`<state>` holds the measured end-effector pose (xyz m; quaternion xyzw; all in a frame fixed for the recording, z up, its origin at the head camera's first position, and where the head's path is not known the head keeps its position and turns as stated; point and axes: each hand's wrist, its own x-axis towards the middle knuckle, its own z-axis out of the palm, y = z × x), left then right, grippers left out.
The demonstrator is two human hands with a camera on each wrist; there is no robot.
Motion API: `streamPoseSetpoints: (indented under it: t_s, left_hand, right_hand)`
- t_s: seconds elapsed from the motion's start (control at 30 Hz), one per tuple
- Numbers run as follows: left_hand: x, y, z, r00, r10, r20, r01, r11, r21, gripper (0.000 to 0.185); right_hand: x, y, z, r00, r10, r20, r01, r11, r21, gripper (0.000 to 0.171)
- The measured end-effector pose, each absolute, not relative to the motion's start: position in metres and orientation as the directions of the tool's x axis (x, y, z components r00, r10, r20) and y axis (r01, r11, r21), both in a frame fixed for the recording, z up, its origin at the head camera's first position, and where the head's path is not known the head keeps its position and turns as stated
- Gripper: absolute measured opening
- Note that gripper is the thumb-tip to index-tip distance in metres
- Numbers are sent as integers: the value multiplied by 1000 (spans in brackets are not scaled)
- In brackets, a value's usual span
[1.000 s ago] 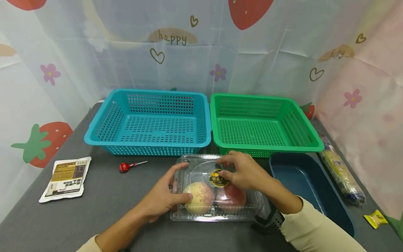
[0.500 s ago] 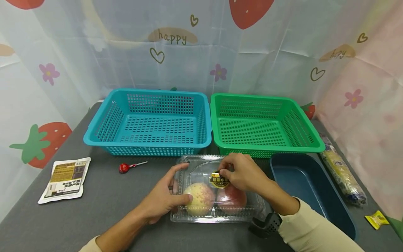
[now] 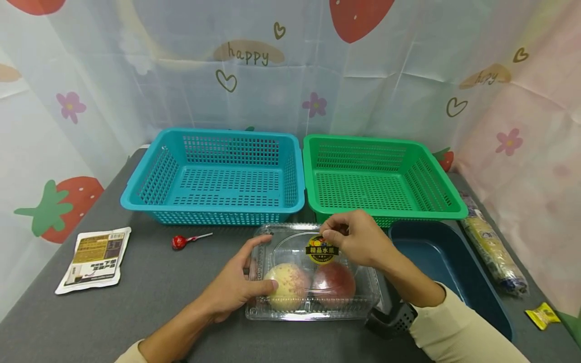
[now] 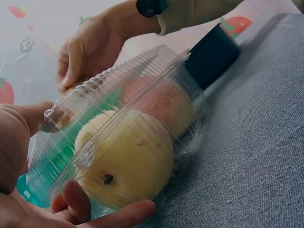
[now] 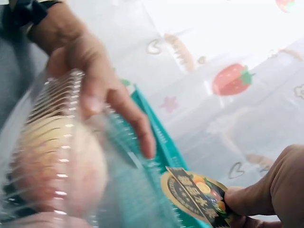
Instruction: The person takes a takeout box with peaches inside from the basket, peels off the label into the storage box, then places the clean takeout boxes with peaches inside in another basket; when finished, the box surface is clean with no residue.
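Observation:
A clear plastic fruit box (image 3: 290, 242) with a hinged lid lies on the table, closed over a pale yellow peach (image 3: 287, 287) and a redder peach (image 3: 334, 285). My left hand (image 3: 236, 282) grips the box's left end, thumb on the lid, fingers round the side; the left wrist view shows fingers low beside the yellow peach (image 4: 128, 161). Between thumb and fingertip, my right hand (image 3: 358, 239) pinches the edge of a round black-and-gold sticker (image 3: 321, 250) over the lid. In the right wrist view the sticker (image 5: 194, 194) stands out flat from the fingertips.
Behind the box are a blue basket (image 3: 213, 207) and a green basket (image 3: 386, 212). At right lie a dark blue tray (image 3: 454, 272), a long clear-wrapped packet (image 3: 492, 247) and a yellow-wrapped candy (image 3: 542, 316). To the left are a lollipop (image 3: 179, 242) and a white-and-brown pouch (image 3: 94, 258).
My right hand has closed on the sticker's edge and drawn it up and slightly right, away from its earlier place on the lid. The left hand and box have barely moved.

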<state>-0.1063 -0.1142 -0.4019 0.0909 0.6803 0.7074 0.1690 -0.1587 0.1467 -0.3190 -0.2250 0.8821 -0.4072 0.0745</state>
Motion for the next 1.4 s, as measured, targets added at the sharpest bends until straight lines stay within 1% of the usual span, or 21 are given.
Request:
streamPoseSetpoints:
  t_s: [0.2,0.4,0.63,0.83,1.07,1.4]
  left_hand:
    - [-107,-114,-403,-923,372,-95,-112,-25,993,85]
    - [-107,-114,-403,-922,374,-97,-114,-24,993,84]
    - [-107,-115,-403,-920,375,-115,-130,-15,991,86]
    - [-107,-116,-404,-921,376,-103,-118,-16,993,88]
    - [-109,-116,-405,-917,388,-90,-108,-24,994,87]
    - [-109,-117,-404,-915,392,-95,-110,-17,994,86]
  right_hand:
    - [-160,161,-301,-879,-473,51,-319,506,-801,13]
    - [-159,175,-286,-883,-467,53,-313,500,-807,13]
    - [-161,197,-275,-860,-507,52,-312,441,-842,13]
    - [-161,222,-266,-847,-527,69,-334,426,-841,13]
    - [-164,251,-267,-842,-535,67,-340,431,-836,13]
    - [-172,299,-283,-831,-551,81,-366,431,-824,13]
